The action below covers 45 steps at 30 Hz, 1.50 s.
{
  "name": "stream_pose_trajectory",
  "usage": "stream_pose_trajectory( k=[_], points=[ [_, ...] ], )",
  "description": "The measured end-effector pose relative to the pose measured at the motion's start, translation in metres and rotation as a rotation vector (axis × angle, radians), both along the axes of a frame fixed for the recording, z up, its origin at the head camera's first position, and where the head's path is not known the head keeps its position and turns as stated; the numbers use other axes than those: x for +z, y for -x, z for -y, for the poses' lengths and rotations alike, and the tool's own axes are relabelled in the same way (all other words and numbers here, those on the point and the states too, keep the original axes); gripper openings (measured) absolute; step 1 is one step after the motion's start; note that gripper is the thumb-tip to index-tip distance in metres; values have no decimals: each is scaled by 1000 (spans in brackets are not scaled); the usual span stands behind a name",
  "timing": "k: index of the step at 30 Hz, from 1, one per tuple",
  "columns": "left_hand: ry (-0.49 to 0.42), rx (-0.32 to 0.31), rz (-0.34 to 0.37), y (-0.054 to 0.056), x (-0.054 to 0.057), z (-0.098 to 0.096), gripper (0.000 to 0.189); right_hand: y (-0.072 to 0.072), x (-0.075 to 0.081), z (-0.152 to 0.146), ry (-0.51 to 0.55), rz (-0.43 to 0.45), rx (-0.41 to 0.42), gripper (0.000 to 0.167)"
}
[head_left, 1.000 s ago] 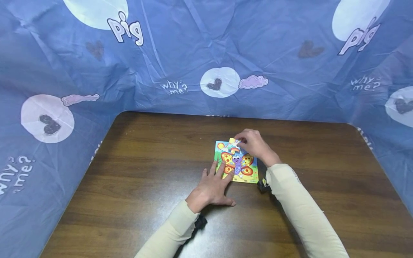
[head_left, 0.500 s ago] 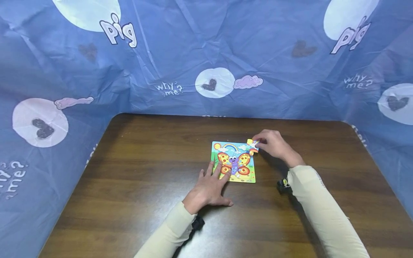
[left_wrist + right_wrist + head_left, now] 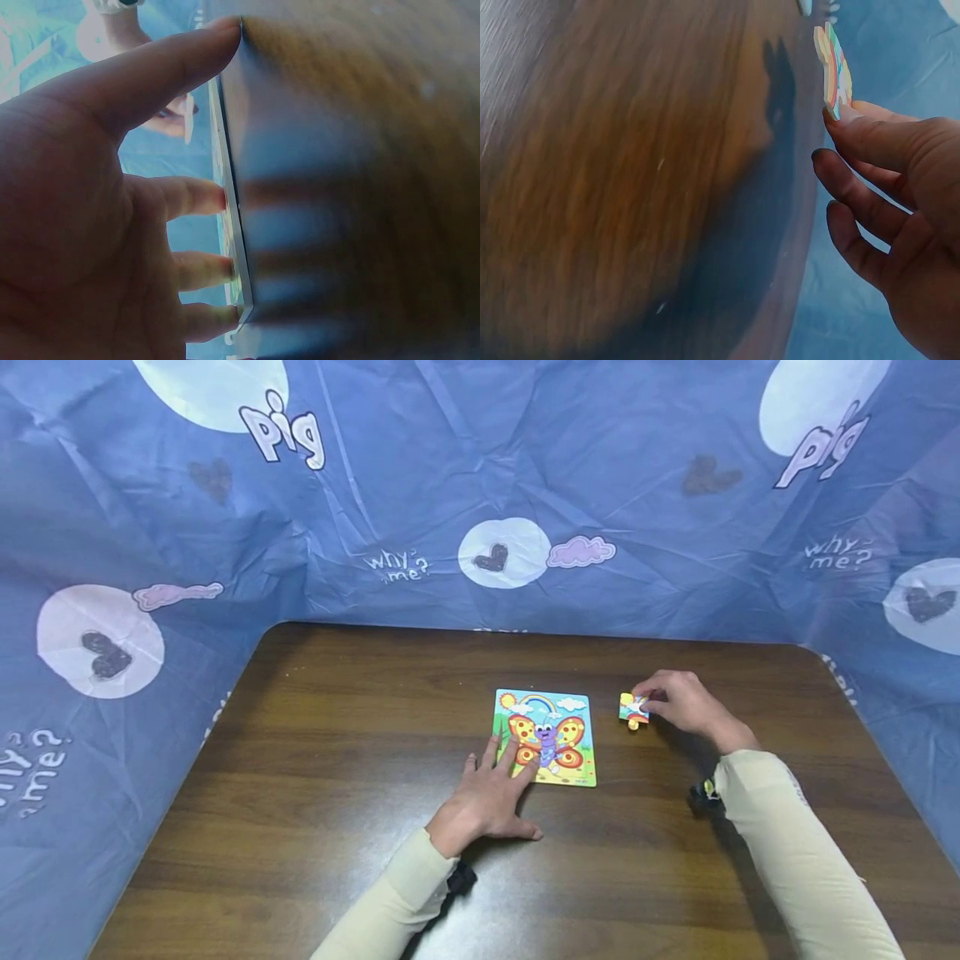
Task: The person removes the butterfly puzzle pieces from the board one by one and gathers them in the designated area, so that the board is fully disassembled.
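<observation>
A square butterfly puzzle board [image 3: 573,747], printed with a sun, rainbow and clouds, lies flat on the wooden table. My left hand [image 3: 487,795] rests with spread fingers on its lower left part, the thumb on the table below it. In the left wrist view, fingertips press at the edge of the board [image 3: 237,244]. To the right of the board, my right hand [image 3: 684,703] pinches a small knobbed puzzle piece [image 3: 632,708] between thumb and forefinger. The right wrist view shows the puzzle piece [image 3: 833,71] held above the table, the other fingers loosely curled.
The brown wooden table [image 3: 337,760] has rounded far corners. A blue printed cloth [image 3: 420,468] hangs behind it and along both sides. A black wrist camera [image 3: 703,797] hangs below the right sleeve, and another black camera [image 3: 461,878] sits by the left sleeve.
My right hand has carried the puzzle piece from above the board's top edge to the right, past the board. The left hand has stayed on the board.
</observation>
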<state>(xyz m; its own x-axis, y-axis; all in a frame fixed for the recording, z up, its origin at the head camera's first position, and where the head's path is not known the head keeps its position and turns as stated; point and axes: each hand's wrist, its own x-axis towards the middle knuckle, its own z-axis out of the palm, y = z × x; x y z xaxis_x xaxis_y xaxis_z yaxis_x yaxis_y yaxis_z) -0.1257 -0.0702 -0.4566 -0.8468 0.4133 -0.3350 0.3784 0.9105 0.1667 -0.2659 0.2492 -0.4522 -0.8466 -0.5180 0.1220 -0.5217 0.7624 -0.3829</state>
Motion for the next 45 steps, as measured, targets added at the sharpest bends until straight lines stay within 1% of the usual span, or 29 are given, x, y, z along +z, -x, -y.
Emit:
stream_pose_trajectory(
  k=[4,11,19,22,28,32,36,42,45],
  points=[
    [-5,-4,-6,0,0,-1,102,0,-3,-10,-28,-3,0,17],
    [12,-13,-10,1,0,-3,102,0,-5,-19,-51,-42,33,17],
    [14,-19,-15,0,-1,-5,102,-2,-10,-23,-98,-30,12,18],
    [13,-20,-19,-1,0,-5,101,-2,-14,-24,-99,-56,16,18],
    [0,-11,-26,-2,2,-4,99,-1,-24,-27,-51,-189,71,17],
    [-2,-6,-19,-1,3,-4,99,-2,-27,-27,-23,-230,90,18],
    [-3,-3,-13,-1,2,-3,99,-2,-26,-27,-31,-218,98,18],
    [2,0,-7,-1,2,-3,99,-3,-21,-25,-95,-174,114,21],
    [10,0,-6,-1,2,-3,99,-3,-21,-25,-103,-184,106,20]
  ],
)
